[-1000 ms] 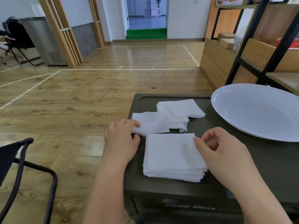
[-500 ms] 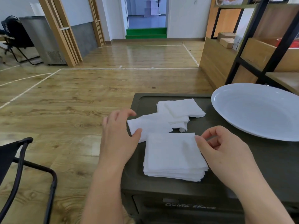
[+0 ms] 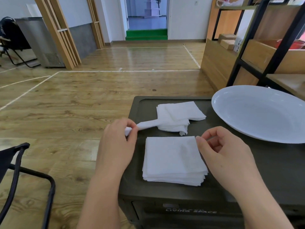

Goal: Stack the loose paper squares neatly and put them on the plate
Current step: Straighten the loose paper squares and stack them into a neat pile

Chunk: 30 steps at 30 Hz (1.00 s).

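A neat stack of white paper squares [image 3: 173,160] lies near the front of the dark green box top [image 3: 272,171]. Behind it sits a loose pile of paper squares [image 3: 176,116]. My left hand [image 3: 117,144] pinches the corner of one loose square [image 3: 146,125], which is pulled into a narrow strip from the pile toward the left edge. My right hand [image 3: 226,156] hovers at the stack's right edge with fingers curled, its thumb tip at the top right corner, holding nothing. A large white plate [image 3: 260,113] rests on the box at the right, with nothing on it.
A black chair frame [image 3: 24,176] stands at the lower left on the wooden floor. Wooden shelving with a black metal frame [image 3: 257,52] rises behind the plate on the right. The box's left edge drops to the floor beside my left hand.
My left hand has gripped one loose square and drawn it left off the pile, so it now looks like a narrow strip. My right hand has stayed beside the stack.
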Each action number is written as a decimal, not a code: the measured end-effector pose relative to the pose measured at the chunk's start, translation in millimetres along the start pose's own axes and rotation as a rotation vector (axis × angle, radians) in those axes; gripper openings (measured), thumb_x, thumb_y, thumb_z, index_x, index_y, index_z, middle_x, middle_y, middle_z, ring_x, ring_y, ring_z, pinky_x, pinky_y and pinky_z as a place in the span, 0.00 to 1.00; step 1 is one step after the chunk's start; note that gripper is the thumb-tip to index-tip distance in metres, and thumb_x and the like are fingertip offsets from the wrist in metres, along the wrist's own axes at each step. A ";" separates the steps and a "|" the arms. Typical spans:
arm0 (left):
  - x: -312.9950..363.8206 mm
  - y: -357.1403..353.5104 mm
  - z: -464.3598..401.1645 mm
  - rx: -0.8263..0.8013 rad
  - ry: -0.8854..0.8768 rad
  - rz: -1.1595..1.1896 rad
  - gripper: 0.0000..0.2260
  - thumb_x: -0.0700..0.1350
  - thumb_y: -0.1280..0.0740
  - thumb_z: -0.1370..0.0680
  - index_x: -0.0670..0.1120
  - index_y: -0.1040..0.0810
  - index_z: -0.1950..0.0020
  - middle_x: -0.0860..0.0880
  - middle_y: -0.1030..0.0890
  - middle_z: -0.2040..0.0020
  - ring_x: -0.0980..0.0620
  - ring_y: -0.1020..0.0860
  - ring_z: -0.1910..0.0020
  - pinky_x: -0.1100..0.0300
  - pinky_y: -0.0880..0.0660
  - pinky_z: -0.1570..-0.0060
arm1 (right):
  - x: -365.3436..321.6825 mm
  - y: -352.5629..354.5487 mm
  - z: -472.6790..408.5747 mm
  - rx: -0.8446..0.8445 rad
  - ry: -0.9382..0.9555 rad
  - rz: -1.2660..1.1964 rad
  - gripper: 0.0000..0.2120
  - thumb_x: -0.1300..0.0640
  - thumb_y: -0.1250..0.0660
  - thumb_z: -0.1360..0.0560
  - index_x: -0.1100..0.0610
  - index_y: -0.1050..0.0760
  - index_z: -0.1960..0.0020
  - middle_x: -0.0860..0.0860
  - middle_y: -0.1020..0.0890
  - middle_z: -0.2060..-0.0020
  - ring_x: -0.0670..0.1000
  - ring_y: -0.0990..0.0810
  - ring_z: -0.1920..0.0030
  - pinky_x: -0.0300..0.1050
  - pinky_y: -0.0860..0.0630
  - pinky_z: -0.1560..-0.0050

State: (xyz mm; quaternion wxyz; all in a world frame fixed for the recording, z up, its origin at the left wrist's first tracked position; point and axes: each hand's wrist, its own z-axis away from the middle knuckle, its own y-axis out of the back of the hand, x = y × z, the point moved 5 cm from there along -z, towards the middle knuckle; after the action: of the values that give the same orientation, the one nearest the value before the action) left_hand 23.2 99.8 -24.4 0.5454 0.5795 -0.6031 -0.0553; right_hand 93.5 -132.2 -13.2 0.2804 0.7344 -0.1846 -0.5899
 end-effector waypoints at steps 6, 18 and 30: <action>53.1 54.3 11.6 0.075 -0.265 -0.013 0.03 0.52 0.37 0.24 0.59 0.27 0.57 0.62 0.26 0.61 0.68 0.29 0.52 0.70 0.39 0.66 | -24.1 -2.7 9.7 0.013 0.336 0.170 0.30 0.43 0.35 0.28 0.34 0.45 0.30 0.37 0.38 0.32 0.36 0.46 0.32 0.35 0.46 0.37; 47.9 17.8 19.3 -0.323 0.033 0.408 0.15 0.64 0.35 0.31 0.54 0.20 0.57 0.48 0.16 0.62 0.46 0.19 0.63 0.46 0.24 0.61 | -14.2 -8.8 9.6 -0.276 0.042 -0.418 0.11 0.46 0.35 0.25 0.50 0.18 0.59 0.43 0.15 0.65 0.42 0.17 0.63 0.37 0.21 0.63; 21.7 -22.1 18.1 -0.122 0.308 0.096 0.17 0.57 0.33 0.26 0.47 0.26 0.69 0.52 0.26 0.74 0.54 0.30 0.74 0.60 0.40 0.74 | 6.9 -15.3 3.5 -0.132 -0.042 0.073 0.19 0.45 0.35 0.28 0.55 0.36 0.70 0.49 0.36 0.76 0.45 0.39 0.76 0.36 0.40 0.77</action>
State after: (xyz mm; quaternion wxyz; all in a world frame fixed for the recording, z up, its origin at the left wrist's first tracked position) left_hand 30.1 66.0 -34.2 0.6675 0.5172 -0.5351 0.0238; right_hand 90.8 -125.2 -28.7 0.3455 0.6945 -0.1777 -0.6056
